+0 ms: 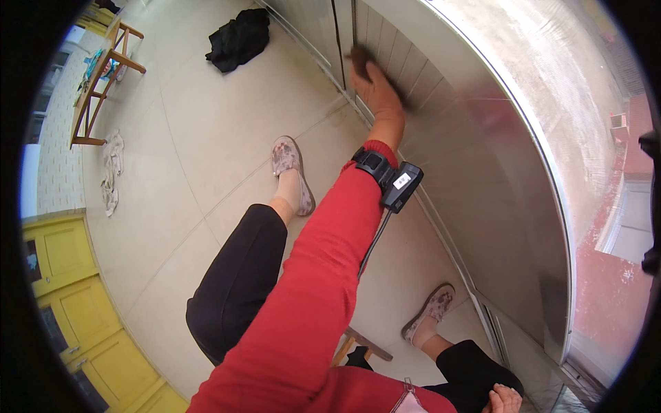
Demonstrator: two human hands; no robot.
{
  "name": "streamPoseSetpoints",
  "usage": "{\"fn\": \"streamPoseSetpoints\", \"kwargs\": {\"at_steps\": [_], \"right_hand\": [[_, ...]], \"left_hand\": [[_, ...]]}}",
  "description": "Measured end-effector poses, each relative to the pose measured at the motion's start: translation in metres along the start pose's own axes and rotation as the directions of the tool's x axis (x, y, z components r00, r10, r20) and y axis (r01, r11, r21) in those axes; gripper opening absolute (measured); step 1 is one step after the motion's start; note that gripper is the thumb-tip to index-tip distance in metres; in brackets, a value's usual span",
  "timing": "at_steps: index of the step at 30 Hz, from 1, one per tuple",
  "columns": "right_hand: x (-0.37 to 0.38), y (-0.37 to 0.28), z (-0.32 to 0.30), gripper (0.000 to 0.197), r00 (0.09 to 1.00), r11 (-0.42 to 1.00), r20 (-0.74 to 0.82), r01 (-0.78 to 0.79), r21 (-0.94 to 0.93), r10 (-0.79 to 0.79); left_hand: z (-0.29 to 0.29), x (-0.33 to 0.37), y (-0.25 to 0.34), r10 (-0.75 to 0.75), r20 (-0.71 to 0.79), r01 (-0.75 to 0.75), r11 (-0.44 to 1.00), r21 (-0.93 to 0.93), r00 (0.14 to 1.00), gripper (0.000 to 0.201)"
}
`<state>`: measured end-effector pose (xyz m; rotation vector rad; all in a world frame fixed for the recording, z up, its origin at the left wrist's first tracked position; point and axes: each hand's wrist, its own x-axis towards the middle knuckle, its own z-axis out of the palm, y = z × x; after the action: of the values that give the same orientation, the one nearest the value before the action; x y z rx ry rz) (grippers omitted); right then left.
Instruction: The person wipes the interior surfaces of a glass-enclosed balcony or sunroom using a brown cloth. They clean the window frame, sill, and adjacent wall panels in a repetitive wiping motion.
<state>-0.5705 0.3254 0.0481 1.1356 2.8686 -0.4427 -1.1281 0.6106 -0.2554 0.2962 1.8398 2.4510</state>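
Note:
My left hand (380, 96) is at the grey metal panel (482, 165), near its upper ribbed section. Its fingers are closed round a small dark brown thing (361, 63), pressed against the panel. Motion blur hides what kind it is; it could be a pad or a cloth. The left sleeve is red, with a black strap and small device (401, 187) at the wrist. Over at the lower right edge, my right hand (505, 398) lies on my right knee with nothing seen in it. Its fingers are loosely spread and partly cut off by the frame.
I sit on a wooden stool (365, 341), feet on the tiled floor (186, 158). A black cloth (239, 40) lies at the far side. To the left are a wooden bench (93, 103), a crumpled pale cloth (110, 175) and yellow cupboards (82, 310). Above the panel is a window pane (523, 62).

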Motion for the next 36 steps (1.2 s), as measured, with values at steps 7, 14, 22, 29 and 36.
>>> {"fn": "streamPoseSetpoints", "kwargs": {"at_steps": [7,14,22,29,36], "right_hand": [[0.006,-0.006,-0.003,0.031,0.999,1.000,0.040,-0.023,-0.015,0.024],[0.014,0.000,0.002,0.030,0.998,1.000,0.055,0.014,-0.007,-0.014],[0.019,-0.003,0.001,0.033,0.998,1.000,0.069,0.001,-0.025,0.001],[0.022,-0.010,-0.002,0.032,0.998,0.999,0.060,0.005,-0.050,-0.002],[0.010,-0.015,-0.003,0.028,1.000,0.998,0.004,-0.006,-0.056,0.006]], "left_hand": [[-0.041,-0.116,-0.002,-0.657,0.053,0.659,0.750,-0.061,0.752,0.064],[0.002,-0.007,0.044,-0.129,0.021,0.131,0.987,-0.092,0.991,0.064],[-0.051,-0.022,-0.090,-0.319,0.038,0.289,0.899,0.328,0.947,0.057],[-0.030,-0.151,0.030,-0.602,0.030,0.601,0.793,-0.095,0.798,0.058],[0.012,-0.088,0.123,0.084,0.159,-0.077,0.996,-0.051,0.984,0.059]]}}
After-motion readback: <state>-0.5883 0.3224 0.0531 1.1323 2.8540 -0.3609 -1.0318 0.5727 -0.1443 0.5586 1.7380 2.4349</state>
